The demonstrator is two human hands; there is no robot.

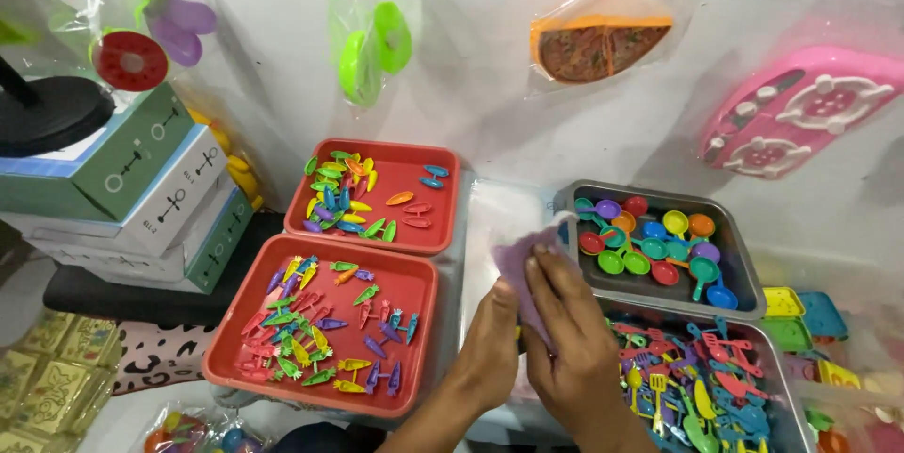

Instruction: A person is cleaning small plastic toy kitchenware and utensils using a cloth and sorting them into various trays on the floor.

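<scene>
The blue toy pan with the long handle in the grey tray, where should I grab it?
Pinch the blue toy pan by its thin handle, coming from above. It lies at the near edge of the grey metal tray, and the handle sticks out from the round bowl, clear of the other little pans, so fingers fit around it.

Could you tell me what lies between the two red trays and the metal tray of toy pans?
In the head view, a clear plastic bag lies there, with both hands, left hand and right hand, pressing a purple piece at it.

Both the left hand (490, 345) and right hand (570, 345) are bare, without gloves, rings or visible sleeves.
</scene>
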